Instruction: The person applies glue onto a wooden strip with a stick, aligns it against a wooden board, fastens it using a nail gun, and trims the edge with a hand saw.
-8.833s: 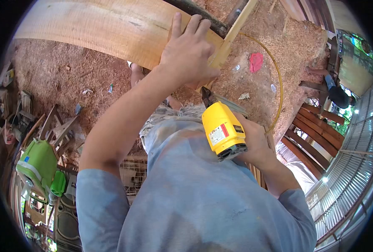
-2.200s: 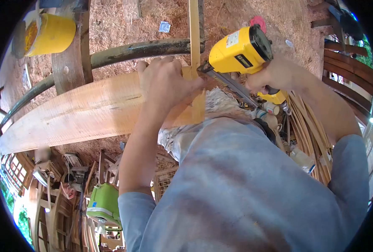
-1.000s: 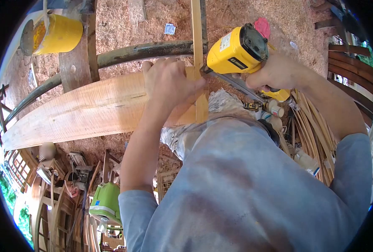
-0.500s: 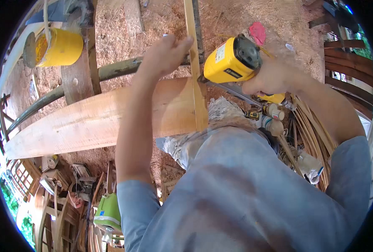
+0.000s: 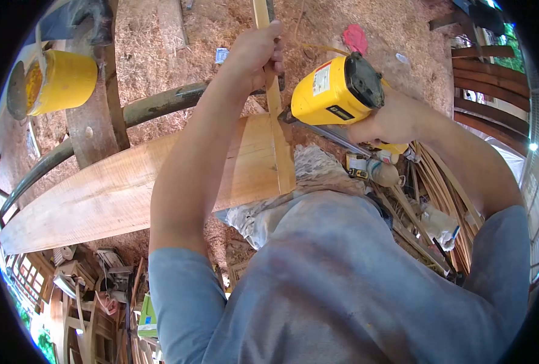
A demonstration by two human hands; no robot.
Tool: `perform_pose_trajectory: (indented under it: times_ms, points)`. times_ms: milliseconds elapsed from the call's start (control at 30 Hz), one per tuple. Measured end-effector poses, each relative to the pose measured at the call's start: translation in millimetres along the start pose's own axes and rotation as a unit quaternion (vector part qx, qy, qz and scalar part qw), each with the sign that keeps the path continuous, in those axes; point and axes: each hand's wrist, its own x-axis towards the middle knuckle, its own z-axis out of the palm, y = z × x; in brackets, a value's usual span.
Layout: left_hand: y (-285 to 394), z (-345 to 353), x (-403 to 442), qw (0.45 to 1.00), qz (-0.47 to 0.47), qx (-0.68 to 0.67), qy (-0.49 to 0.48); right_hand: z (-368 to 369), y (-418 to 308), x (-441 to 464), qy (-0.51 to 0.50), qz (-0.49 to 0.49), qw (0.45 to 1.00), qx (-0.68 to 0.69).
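My left hand (image 5: 258,53) has its fingers wrapped around a narrow wooden strip (image 5: 281,151), above the wide board. The strip runs lengthwise away from me and lies across the end of a wide, pale, tapering board (image 5: 111,179). In my right hand (image 5: 388,118) is a yellow nail gun (image 5: 327,91) with a black cap. Its dark nose rests against or very close to the right side of the strip, near the board's far edge. Part of the grip is hidden behind my fingers and the tool's body.
A yellow bucket (image 5: 69,82) stands on a plank at upper left. A dark pipe (image 5: 166,103) passes beyond the board. Wood shavings cover the ground, with a pink scrap (image 5: 355,39) on them. Thin wooden strips (image 5: 445,194) and bottles lie at right; a green box (image 5: 148,318) sits lower left.
My left hand has moved outward along the strip and closed around it. The nail gun stays by the strip in my right hand. The view has shifted slightly.
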Motion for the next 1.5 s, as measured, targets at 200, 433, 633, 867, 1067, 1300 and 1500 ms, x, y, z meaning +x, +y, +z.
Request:
perform_pose_trajectory:
  times_ms: [200,433,633,867,1067,1300,1500]
  points:
    - [-2.6,-1.0,4.2,1.0,0.014,0.02,-0.005,-1.9,3.4,2.3,-0.009,0.016,1.0,-0.011]
    - [2.2,4.5,-6.3,0.997,0.022,0.069,0.017,-4.1,4.7,4.7,-0.035,0.048,0.998,0.004]
    - [-4.2,1.0,1.2,0.999,0.018,0.025,0.008,-5.3,11.7,8.5,-0.04,-0.004,0.999,0.009]
    - [-0.1,1.7,-2.1,1.0,0.015,0.008,0.016,-5.6,8.6,6.3,-0.048,0.067,0.997,0.01]
    - [1.5,-4.9,-3.3,0.999,0.01,-0.004,-0.034,14.3,38.2,-6.6,-0.028,-0.014,0.993,0.118]
    - [6.1,-3.3,-6.8,1.0,-0.012,-0.006,-0.017,31.9,47.5,-19.6,-0.02,0.001,0.985,0.169]
    - [1.3,-5.4,-1.2,1.0,-0.013,0.003,-0.006,29.8,55.8,-6.4,-0.075,0.023,0.984,0.162]
